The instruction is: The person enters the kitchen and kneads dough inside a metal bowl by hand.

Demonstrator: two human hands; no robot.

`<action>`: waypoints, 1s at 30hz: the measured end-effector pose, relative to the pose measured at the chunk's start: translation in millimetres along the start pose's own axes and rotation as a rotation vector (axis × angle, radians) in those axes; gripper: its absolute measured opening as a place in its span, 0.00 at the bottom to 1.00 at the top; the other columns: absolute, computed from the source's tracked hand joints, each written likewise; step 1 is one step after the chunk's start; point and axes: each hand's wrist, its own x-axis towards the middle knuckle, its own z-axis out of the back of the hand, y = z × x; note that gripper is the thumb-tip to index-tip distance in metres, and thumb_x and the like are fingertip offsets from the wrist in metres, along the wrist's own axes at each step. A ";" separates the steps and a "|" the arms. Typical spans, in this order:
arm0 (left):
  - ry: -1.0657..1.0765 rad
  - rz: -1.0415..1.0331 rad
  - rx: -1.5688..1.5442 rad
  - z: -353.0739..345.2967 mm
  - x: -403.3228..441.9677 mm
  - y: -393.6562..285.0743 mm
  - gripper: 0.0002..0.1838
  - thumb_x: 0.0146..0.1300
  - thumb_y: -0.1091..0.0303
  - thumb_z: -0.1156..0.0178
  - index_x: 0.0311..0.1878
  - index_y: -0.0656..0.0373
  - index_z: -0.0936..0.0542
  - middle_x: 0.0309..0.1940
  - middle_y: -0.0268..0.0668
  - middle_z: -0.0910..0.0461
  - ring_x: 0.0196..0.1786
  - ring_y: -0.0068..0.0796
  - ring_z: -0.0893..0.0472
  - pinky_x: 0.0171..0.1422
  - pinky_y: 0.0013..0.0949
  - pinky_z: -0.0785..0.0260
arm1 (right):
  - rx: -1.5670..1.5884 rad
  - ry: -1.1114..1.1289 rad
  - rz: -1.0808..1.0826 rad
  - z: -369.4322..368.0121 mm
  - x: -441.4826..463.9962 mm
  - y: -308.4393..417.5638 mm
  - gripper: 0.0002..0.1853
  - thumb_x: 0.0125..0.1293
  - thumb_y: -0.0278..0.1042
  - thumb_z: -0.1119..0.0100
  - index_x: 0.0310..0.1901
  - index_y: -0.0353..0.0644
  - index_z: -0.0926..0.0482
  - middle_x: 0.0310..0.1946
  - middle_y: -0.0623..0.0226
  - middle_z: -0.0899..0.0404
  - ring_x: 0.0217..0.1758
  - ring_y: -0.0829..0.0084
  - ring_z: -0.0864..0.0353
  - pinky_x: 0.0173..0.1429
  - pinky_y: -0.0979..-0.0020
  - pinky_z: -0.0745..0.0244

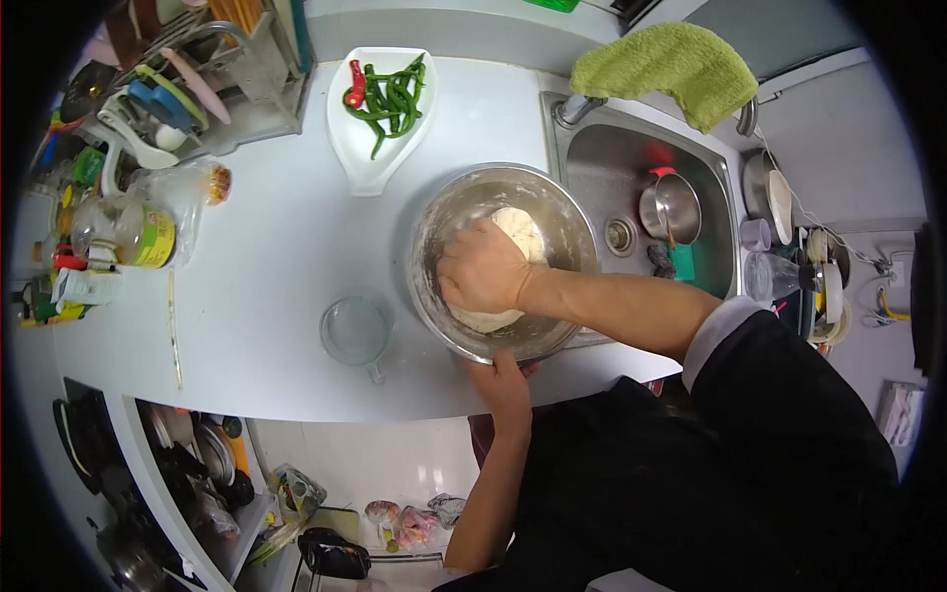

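Observation:
A wide metal mixing bowl (580, 222) stands on the counter, its inner wall smeared with flour. Inside it lies a pale lump of dough (519, 229). My right hand (485, 266) is closed and pressed down into the dough, covering much of it. At the near side, my left hand (505, 387) grips the bowl's rim, with its thumb near the edge and the other fingers partly hidden below. Left of the bowl is a clear glass cup (355, 331) with a handle.
Behind the bowl, a white dish (367, 178) holds green chilies (395, 104) and a red one (355, 85). To the right is a sink (612, 148) with a small metal pot (671, 207); a green towel (671, 74) drapes the faucet. Bottles and a utensil rack (247, 109) line the left.

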 end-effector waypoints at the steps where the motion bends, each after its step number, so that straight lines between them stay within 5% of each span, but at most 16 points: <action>1: -0.003 -0.029 0.019 0.1 1.0 0.7 0.27 0.62 0.76 0.56 0.67 0.58 0.42 0.59 0.45 0.31 0.47 0.33 0.20 0.32 0.31 0.19 | -0.026 0.048 -0.015 -2.2 3.6 -0.9 0.13 0.58 0.43 0.46 0.24 0.47 0.17 0.26 0.70 0.19 0.36 0.70 0.23 0.48 0.64 0.35; 8: -0.028 -0.060 -0.061 -3.8 3.7 3.2 0.31 0.61 0.78 0.57 0.69 0.58 0.43 0.58 0.47 0.30 0.44 0.35 0.18 0.33 0.32 0.18 | 0.053 0.062 -0.008 -0.2 9.7 -5.3 0.11 0.56 0.41 0.45 0.22 0.47 0.20 0.24 0.68 0.20 0.37 0.64 0.22 0.48 0.61 0.34; 12: -0.065 -0.077 -0.077 -6.2 1.8 -0.2 0.32 0.60 0.78 0.58 0.70 0.58 0.44 0.58 0.48 0.30 0.44 0.36 0.18 0.32 0.32 0.18 | 0.209 -0.152 0.004 30.9 -22.6 -15.3 0.11 0.60 0.39 0.45 0.29 0.42 0.18 0.27 0.59 0.20 0.39 0.60 0.21 0.52 0.59 0.33; 19: -0.014 -0.047 -0.010 -6.9 5.3 6.6 0.34 0.60 0.78 0.58 0.73 0.57 0.49 0.62 0.50 0.35 0.47 0.40 0.19 0.30 0.32 0.17 | 0.502 -0.086 -0.426 57.4 -30.9 -42.8 0.12 0.63 0.41 0.45 0.34 0.44 0.16 0.36 0.56 0.17 0.47 0.54 0.20 0.56 0.56 0.31; 22: -0.016 -0.013 -0.060 -10.7 -8.1 5.7 0.35 0.62 0.76 0.55 0.74 0.55 0.50 0.64 0.48 0.37 0.51 0.41 0.21 0.35 0.36 0.16 | 0.342 0.006 -0.284 47.8 -20.3 -30.3 0.13 0.63 0.42 0.44 0.37 0.42 0.16 0.38 0.55 0.17 0.49 0.54 0.21 0.58 0.57 0.31; 24: -0.016 0.026 -0.084 -9.7 -14.3 4.4 0.35 0.63 0.75 0.53 0.74 0.54 0.50 0.65 0.47 0.38 0.54 0.42 0.22 0.38 0.37 0.16 | 0.376 0.019 0.141 50.4 -14.7 -21.6 0.16 0.64 0.40 0.42 0.46 0.38 0.18 0.45 0.53 0.18 0.52 0.56 0.22 0.60 0.58 0.30; 25: -0.022 0.038 -0.029 -5.7 -14.5 4.8 0.35 0.64 0.74 0.50 0.74 0.53 0.50 0.66 0.46 0.39 0.56 0.42 0.23 0.40 0.39 0.16 | 0.373 0.016 0.137 54.6 -10.8 -23.3 0.16 0.64 0.40 0.42 0.46 0.38 0.18 0.45 0.53 0.18 0.52 0.56 0.22 0.60 0.58 0.30; 30: -0.067 -0.133 0.102 16.5 -1.8 -4.6 0.31 0.65 0.72 0.47 0.70 0.63 0.45 0.60 0.50 0.32 0.49 0.38 0.19 0.36 0.33 0.16 | 0.382 0.068 -0.425 60.1 -18.3 -47.9 0.24 0.65 0.47 0.43 0.51 0.32 0.21 0.48 0.48 0.19 0.52 0.51 0.21 0.59 0.60 0.28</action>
